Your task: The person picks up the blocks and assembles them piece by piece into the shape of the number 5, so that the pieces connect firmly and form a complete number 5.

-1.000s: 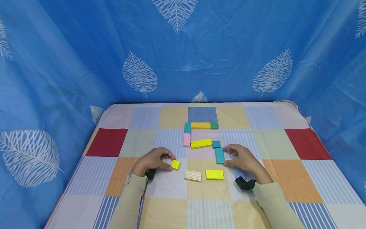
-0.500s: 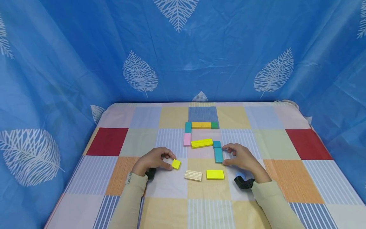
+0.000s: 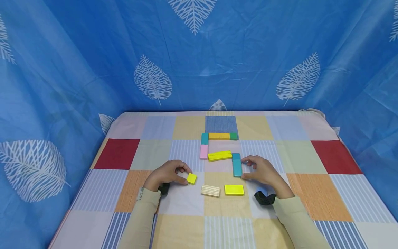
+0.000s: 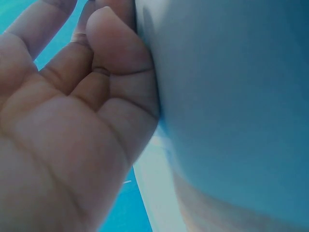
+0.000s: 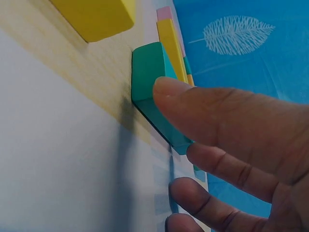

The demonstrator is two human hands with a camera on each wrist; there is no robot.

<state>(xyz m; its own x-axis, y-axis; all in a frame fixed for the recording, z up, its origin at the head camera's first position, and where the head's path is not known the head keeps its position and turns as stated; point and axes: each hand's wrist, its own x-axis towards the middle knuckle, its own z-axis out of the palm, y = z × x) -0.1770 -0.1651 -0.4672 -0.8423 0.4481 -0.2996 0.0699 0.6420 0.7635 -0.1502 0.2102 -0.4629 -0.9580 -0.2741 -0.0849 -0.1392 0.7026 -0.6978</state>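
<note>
My left hand (image 3: 169,173) is at a small yellow square block (image 3: 191,178), with thumb and index fingertips at its left and upper corners. The left wrist view shows that hand's palm and curled fingers (image 4: 120,43), the block hidden. My right hand (image 3: 261,171) touches the right long side of a teal rectangular block (image 3: 237,168), thumb near its front end and index finger near its far end. The teal block's far end meets a smaller blue-teal block (image 3: 236,156), in line with it. In the right wrist view the thumb (image 5: 174,92) overlaps the teal block.
Left of the small blue-teal block lies a pair of slim yellow blocks (image 3: 219,156). Beyond are pink (image 3: 203,152), teal (image 3: 204,138), orange (image 3: 219,136) and green (image 3: 233,136) blocks in an angled row. A ridged wooden block (image 3: 210,191) and a yellow block (image 3: 234,190) lie nearer.
My right hand has slid the teal block slightly left, bringing it into line with the small blue-teal block. The left hand and the yellow square block have stayed put.
</note>
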